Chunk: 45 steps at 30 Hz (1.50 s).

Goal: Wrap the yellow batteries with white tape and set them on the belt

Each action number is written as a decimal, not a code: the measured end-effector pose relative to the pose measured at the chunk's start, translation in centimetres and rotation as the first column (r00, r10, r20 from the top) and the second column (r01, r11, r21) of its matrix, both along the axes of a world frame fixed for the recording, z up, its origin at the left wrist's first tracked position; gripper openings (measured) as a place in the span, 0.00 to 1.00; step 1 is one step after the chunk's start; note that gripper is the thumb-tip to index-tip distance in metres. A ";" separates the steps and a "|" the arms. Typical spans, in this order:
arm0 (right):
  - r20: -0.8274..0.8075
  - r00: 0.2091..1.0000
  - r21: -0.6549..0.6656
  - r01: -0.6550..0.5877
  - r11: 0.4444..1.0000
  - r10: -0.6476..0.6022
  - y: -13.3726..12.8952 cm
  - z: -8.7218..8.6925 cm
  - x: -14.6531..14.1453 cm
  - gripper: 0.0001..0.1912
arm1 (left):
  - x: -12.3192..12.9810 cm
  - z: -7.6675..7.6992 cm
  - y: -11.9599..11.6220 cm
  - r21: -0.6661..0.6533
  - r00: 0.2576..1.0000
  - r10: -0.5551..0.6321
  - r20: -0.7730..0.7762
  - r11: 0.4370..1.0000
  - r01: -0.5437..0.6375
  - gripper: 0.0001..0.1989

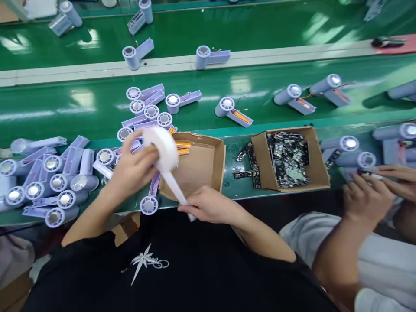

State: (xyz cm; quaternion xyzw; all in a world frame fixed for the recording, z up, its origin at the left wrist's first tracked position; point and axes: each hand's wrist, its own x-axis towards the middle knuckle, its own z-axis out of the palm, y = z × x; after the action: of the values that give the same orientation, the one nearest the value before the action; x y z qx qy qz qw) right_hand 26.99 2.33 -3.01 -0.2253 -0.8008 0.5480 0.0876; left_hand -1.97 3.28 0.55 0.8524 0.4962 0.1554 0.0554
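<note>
My left hand (134,162) grips a roll of white tape (166,149), its fingers reaching into the core. A strip of tape (174,187) runs down from the roll. Its free end is pinched between the thumb and fingers of my right hand (211,206). Both hands are over the near edge of a shallow cardboard box (211,167), which has a few orange pieces (183,148) at its left side. Just below the roll, a lavender part with a round vented end (149,204) stands by the box; more such parts are partly hidden behind my left hand.
Lavender cylinders with attached handles crowd the left (52,186) and dot the green belt (97,102). A second cardboard box (318,167) holds black circuit boards (287,158), with several boards lying beside it. At the right, a co-worker's hands (367,197) handle another lavender part.
</note>
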 end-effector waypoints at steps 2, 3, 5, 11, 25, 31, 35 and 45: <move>0.119 0.986 0.068 -0.126 0.990 0.117 1.9 -0.6 -0.8 0.17 | -2.2 -0.8 -0.4 0.087 0.993 0.095 0.064 0.991 -0.101 0.19; 0.171 0.981 0.137 -0.112 0.984 0.088 3.3 -1.0 -1.1 0.15 | -2.8 -1.1 -0.6 0.108 0.991 0.107 0.085 0.987 -0.116 0.20; 0.234 0.969 0.341 -0.012 0.940 -0.073 6.1 -2.1 -2.1 0.13 | -3.1 -1.7 -1.0 0.110 0.993 0.078 0.092 0.990 -0.088 0.22; 0.418 0.897 0.596 -0.151 0.789 -0.143 10.6 -5.1 -5.8 0.17 | -1.3 -2.9 -1.6 0.056 0.999 -0.025 0.048 0.998 0.022 0.22; -0.107 0.765 -0.017 0.637 0.771 -0.635 5.4 1.3 0.7 0.23 | 0.9 -0.8 -0.9 -0.038 0.946 -0.276 -0.171 0.961 0.274 0.34; -0.145 0.606 -0.449 0.664 0.598 -0.782 2.5 -1.7 -0.1 0.33 | 3.4 -0.3 -1.9 -0.020 0.968 -0.168 -0.187 0.986 0.167 0.31; -0.226 0.217 -0.515 0.801 0.306 -0.950 5.0 -3.0 2.2 0.34 | 6.0 -1.1 -3.9 -0.052 0.913 -0.381 -0.144 0.925 0.377 0.18; -0.331 -0.017 -0.687 0.689 0.229 -0.943 5.9 -4.0 5.0 0.28 | 5.5 -3.2 13.1 -0.297 0.966 -0.197 -0.170 0.945 0.141 0.20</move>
State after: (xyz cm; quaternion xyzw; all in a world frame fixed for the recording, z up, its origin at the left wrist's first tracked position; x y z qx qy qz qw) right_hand 32.00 8.26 -7.02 -0.4354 -0.2869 0.5396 0.6610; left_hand 3.53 16.41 -2.64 0.8865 0.4410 -0.0074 0.1400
